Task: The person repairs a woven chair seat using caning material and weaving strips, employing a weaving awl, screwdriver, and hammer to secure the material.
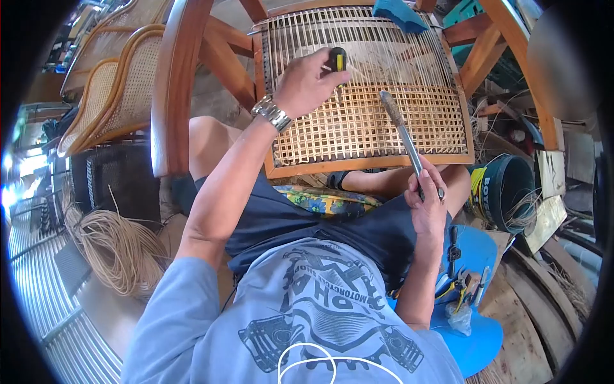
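A wooden chair frame [371, 163] with a woven cane seat [358, 131] stands before my knees. Its near part is a tight square weave, while long strands [300, 38] run open across the far part. My left hand [307, 83], wearing a metal watch, is closed on the black and yellow handle of a screwdriver [337, 61]. The screwdriver's shaft points down at the edge of the woven part. My right hand [427, 198] grips a silver metal bar [405, 133] near its lower end. The bar's worn, brownish tip rests over the weave.
A blue piece of material [400, 15] lies on the seat's far edge. Coiled cane strands [118, 249] sit at left, near curved cane-backed chairs [125, 89]. At right are a dark bucket [508, 189], a blue plastic surface [473, 349] bearing pliers [453, 288], and wooden pieces [511, 320].
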Tool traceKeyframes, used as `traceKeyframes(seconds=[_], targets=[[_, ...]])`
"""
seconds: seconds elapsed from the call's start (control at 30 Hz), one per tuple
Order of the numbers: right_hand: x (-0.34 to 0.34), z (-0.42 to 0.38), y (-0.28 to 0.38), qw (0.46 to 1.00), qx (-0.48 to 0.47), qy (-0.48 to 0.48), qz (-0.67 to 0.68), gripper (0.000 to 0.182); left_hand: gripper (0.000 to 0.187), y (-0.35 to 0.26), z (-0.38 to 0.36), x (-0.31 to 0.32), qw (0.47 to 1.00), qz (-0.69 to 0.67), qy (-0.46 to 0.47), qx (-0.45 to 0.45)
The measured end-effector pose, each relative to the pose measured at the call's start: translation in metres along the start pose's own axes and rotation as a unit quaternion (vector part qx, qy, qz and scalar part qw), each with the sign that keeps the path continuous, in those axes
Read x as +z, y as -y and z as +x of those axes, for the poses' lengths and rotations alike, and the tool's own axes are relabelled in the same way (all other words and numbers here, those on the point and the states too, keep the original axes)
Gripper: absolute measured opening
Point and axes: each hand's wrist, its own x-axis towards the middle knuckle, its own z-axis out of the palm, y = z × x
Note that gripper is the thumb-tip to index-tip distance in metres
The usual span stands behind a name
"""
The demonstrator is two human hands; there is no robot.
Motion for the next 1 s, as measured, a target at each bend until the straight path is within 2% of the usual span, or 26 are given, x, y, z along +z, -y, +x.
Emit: traceKeyframes(seconds=[0.07, 0.13, 0.2, 0.27, 0.3, 0.33, 0.4, 0.43, 0.47, 0.53, 0.6, 0.67, 0.7, 0.8, 0.93, 1.0], targets=[[0.012, 0.005, -0.004, 1.0, 0.001, -0.003, 0.009, 0.041, 0.038, -0.006, -0.002, 0.0, 0.999, 0.023, 0.028, -0.023], [0.019, 0.003, -0.002, 1.0, 0.002, -0.01, 0.019, 0.041, 0.037, -0.003, -0.002, 0.002, 0.999, 0.024, 0.035, -0.005], [0.022, 0.001, 0.004, 0.989, 0.02, 0.081, -0.122, 0.04, 0.037, -0.002, -0.001, 0.003, 0.999, 0.023, 0.039, 0.015], [0.015, 0.001, 0.008, 0.992, 0.031, 0.078, -0.09, 0.04, 0.034, -0.002, -0.004, 0.0, 0.997, -0.064, -0.012, 0.049], [0.013, 0.0, 0.008, 0.997, 0.013, 0.055, -0.058, 0.04, 0.032, -0.007, -0.007, -0.003, 0.995, -0.093, -0.007, 0.03], [0.011, -0.001, 0.009, 0.999, -0.005, 0.031, -0.026, 0.04, 0.032, -0.009, -0.009, -0.002, 0.995, -0.093, -0.007, 0.029], [0.01, -0.002, 0.01, 0.999, 0.0, 0.03, -0.025, 0.04, 0.032, -0.012, -0.009, 0.002, 0.999, -0.008, 0.038, 0.02], [0.012, -0.003, 0.008, 0.999, -0.008, 0.028, -0.038, 0.04, 0.033, -0.011, -0.012, 0.007, 0.998, -0.002, 0.022, 0.059], [0.014, -0.005, 0.006, 0.998, -0.016, 0.026, -0.05, 0.04, 0.033, -0.01, -0.013, 0.008, 0.998, -0.004, 0.023, 0.06], [0.015, -0.012, 0.005, 0.994, 0.006, 0.051, -0.096, 0.04, 0.032, -0.012, -0.016, 0.008, 0.997, 0.009, 0.064, 0.037], [0.016, -0.024, 0.004, 0.986, 0.028, 0.078, -0.141, 0.041, 0.031, -0.012, -0.02, 0.003, 0.998, -0.027, 0.062, 0.017], [0.016, -0.043, 0.002, 0.992, 0.031, 0.037, -0.117, 0.041, 0.029, -0.015, -0.027, -0.013, 0.997, -0.079, 0.014, -0.021], [0.016, -0.051, 0.004, 0.989, 0.039, 0.047, -0.138, 0.042, 0.029, -0.012, -0.029, -0.018, 0.996, -0.082, 0.013, -0.043], [0.028, -0.057, -0.005, 0.975, 0.054, 0.091, -0.197, 0.041, 0.03, 0.004, -0.03, -0.014, 0.997, -0.077, -0.004, -0.028], [0.059, -0.043, -0.021, 0.961, 0.006, 0.162, -0.223, 0.04, 0.03, -0.006, -0.033, -0.008, 0.998, -0.057, 0.005, -0.041], [0.062, -0.032, -0.024, 0.951, -0.004, 0.168, -0.258, 0.04, 0.03, -0.005, -0.033, -0.006, 0.998, -0.054, 0.015, -0.034]])
